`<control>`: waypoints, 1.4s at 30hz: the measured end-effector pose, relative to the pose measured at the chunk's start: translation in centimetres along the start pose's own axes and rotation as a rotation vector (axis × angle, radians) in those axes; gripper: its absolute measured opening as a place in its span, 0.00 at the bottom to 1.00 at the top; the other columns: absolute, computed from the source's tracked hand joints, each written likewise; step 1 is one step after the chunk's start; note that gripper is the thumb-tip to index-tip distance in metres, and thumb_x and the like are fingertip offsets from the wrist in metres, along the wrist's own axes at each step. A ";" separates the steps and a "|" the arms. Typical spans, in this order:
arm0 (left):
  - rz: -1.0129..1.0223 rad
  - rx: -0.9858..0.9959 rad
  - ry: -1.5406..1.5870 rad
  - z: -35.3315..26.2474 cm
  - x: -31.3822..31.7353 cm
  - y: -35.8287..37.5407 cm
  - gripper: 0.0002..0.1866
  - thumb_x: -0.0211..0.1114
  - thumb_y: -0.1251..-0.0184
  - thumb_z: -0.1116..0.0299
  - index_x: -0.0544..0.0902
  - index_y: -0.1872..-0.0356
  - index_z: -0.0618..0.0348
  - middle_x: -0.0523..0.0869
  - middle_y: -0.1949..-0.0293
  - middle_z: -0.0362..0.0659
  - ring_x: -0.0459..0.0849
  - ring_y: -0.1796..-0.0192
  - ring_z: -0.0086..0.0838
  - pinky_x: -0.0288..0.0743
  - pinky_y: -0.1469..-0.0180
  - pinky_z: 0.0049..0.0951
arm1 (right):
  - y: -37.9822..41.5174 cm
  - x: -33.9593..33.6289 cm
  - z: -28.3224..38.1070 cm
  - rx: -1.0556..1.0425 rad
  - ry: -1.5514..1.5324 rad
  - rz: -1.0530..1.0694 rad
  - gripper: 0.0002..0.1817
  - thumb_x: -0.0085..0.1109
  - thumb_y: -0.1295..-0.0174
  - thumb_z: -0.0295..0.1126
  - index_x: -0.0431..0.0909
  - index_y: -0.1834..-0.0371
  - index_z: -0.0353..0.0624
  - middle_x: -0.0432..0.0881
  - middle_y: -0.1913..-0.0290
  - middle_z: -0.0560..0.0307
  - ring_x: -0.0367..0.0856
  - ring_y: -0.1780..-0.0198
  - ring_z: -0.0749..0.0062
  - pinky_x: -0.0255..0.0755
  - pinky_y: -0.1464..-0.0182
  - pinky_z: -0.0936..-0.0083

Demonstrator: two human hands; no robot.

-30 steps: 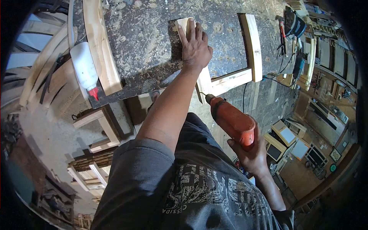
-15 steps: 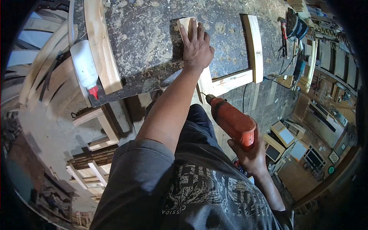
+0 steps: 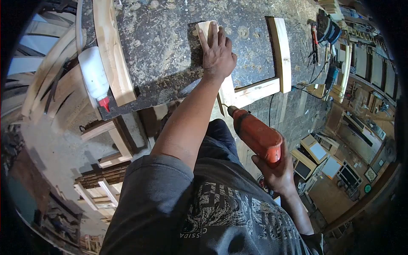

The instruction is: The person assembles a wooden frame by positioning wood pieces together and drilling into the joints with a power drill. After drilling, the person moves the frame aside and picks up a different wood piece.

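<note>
My left hand (image 3: 219,61) lies with its fingers stretched over a pale wooden frame (image 3: 259,92), pressing on the upright nearest my body's middle. Beneath the palm part of that upright is hidden. In my right hand (image 3: 278,173) is an orange-red power drill (image 3: 257,134), held by its grip with the fingers wrapped round it, largely hidden by the drill body. Its chuck points at the frame's near corner, where the thin bit meets or overlaps the edge of the wood. The frame rests on a dark, stained workbench (image 3: 165,46), its near corner at the bench's edge.
On the left of the bench lie a long wooden board (image 3: 111,55) and a white glue bottle (image 3: 93,74) with a red cap. Pliers (image 3: 315,40), cables and a blue-black power tool (image 3: 329,27) are at the right. Wooden frames (image 3: 114,138) stand on the floor below.
</note>
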State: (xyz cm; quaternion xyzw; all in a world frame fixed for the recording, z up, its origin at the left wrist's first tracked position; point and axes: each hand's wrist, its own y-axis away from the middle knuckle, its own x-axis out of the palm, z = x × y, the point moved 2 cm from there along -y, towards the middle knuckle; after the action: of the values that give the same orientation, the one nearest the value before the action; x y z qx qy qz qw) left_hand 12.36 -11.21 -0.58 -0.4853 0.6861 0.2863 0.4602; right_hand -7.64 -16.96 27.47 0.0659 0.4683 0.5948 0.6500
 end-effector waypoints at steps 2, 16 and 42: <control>0.006 0.001 0.003 0.0 -0.1 -0.2 0.27 0.60 0.32 0.54 0.84 0.39 0.61 0.66 0.22 0.54 0.44 0.14 0.53 0.26 0.20 0.77 | -0.1 0.0 0.2 0.009 0.013 -0.002 0.43 0.75 0.38 0.27 0.59 0.24 0.34 0.81 0.35 0.39 0.80 0.32 0.59 0.72 0.31 0.64; 0.021 0.002 -0.005 0.1 -0.4 -0.1 0.27 0.60 0.33 0.54 0.84 0.39 0.61 0.66 0.22 0.53 0.44 0.14 0.52 0.25 0.20 0.77 | -0.5 -0.7 -0.5 0.013 -0.024 0.050 0.43 0.76 0.39 0.27 0.60 0.23 0.36 0.81 0.36 0.39 0.81 0.33 0.59 0.73 0.31 0.63; 0.029 -0.002 0.023 0.2 0.0 -0.2 0.26 0.60 0.33 0.55 0.84 0.41 0.63 0.66 0.23 0.54 0.44 0.14 0.52 0.27 0.20 0.78 | 2.3 -1.6 0.8 0.050 -0.055 0.062 0.45 0.74 0.37 0.27 0.55 0.21 0.33 0.76 0.30 0.38 0.74 0.27 0.59 0.67 0.25 0.63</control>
State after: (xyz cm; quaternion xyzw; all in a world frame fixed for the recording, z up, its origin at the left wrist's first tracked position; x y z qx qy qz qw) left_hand 12.63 -11.14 -0.63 -0.4791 0.6980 0.2881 0.4476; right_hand -8.47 -17.27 30.27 0.1130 0.4627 0.6006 0.6423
